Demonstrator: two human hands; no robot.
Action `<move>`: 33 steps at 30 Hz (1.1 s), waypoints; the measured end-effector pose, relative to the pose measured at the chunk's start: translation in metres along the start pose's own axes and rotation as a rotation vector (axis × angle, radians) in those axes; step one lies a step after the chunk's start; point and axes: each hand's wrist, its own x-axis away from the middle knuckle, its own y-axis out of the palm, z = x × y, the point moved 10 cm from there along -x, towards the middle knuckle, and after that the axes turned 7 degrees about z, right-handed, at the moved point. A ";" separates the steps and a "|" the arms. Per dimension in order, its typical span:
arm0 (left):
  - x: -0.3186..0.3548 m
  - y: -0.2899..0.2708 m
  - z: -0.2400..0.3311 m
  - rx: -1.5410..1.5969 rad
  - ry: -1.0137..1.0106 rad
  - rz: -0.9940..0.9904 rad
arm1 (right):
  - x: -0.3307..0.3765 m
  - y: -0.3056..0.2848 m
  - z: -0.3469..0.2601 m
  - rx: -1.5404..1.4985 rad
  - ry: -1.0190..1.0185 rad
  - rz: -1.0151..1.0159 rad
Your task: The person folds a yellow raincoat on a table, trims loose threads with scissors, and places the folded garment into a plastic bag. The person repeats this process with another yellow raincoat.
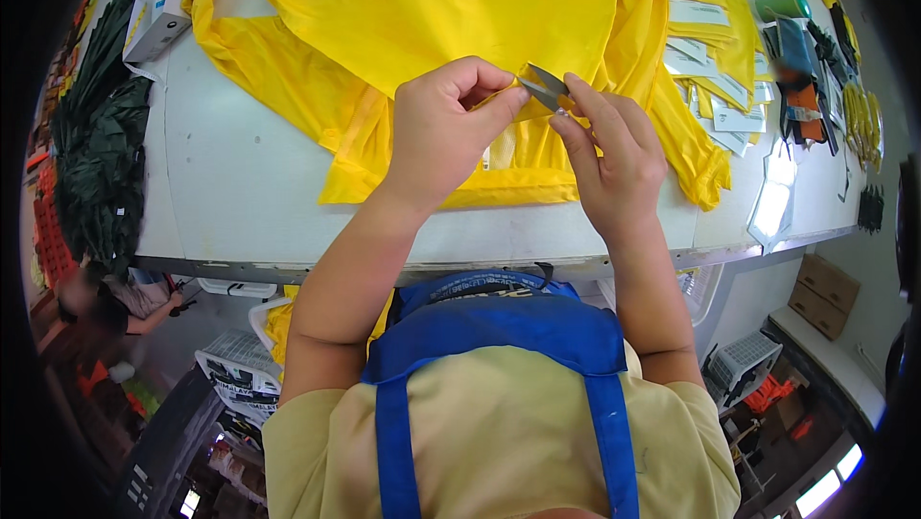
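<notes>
A yellow garment (pixel 451 11) of thin shiny cloth is spread over the white table in front of me, its sleeves lying out to both sides. My left hand (pixel 446 121) pinches a small edge of the yellow cloth and holds it up above the rest. In my right hand (pixel 619 145) is a pair of small thread snips (pixel 549 87), gripped between thumb and fingers. Their dark blades point left and stand apart, right at the pinched edge by my left fingertips. Whether the blades touch the cloth I cannot tell.
Dark green folded cloth (pixel 101 126) hangs over the table's left side, near a white box (pixel 158 6). White printed cards (pixel 710 68) lie on yellow cloth at the right, beside a green roll (pixel 782 6). Below the table edge stand white baskets (pixel 743 365). Another person (pixel 120 303) is at far left.
</notes>
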 end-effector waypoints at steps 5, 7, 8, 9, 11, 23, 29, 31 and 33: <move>0.006 0.001 0.003 -0.014 0.015 0.023 | 0.002 -0.004 -0.004 -0.013 0.023 -0.026; 0.010 0.002 0.012 -0.053 0.077 0.049 | 0.003 -0.007 -0.006 -0.002 0.032 -0.022; 0.012 0.001 0.016 -0.071 0.109 0.063 | 0.004 -0.008 -0.007 0.004 0.036 -0.019; 0.014 0.002 0.019 -0.084 0.136 0.067 | 0.004 -0.010 -0.008 -0.001 0.031 -0.006; 0.017 0.002 0.025 -0.109 0.189 0.076 | 0.004 -0.014 -0.008 -0.012 0.019 0.020; 0.031 0.005 0.059 -0.379 0.536 0.129 | 0.008 -0.030 -0.019 0.064 -0.012 0.057; 0.041 0.012 0.074 -0.472 0.744 0.139 | 0.006 -0.033 -0.023 0.119 -0.021 0.041; 0.043 0.013 0.076 -0.475 0.771 0.141 | 0.006 -0.034 -0.024 0.125 -0.038 0.043; 0.043 0.013 0.077 -0.472 0.785 0.138 | 0.006 -0.034 -0.026 0.135 -0.063 0.054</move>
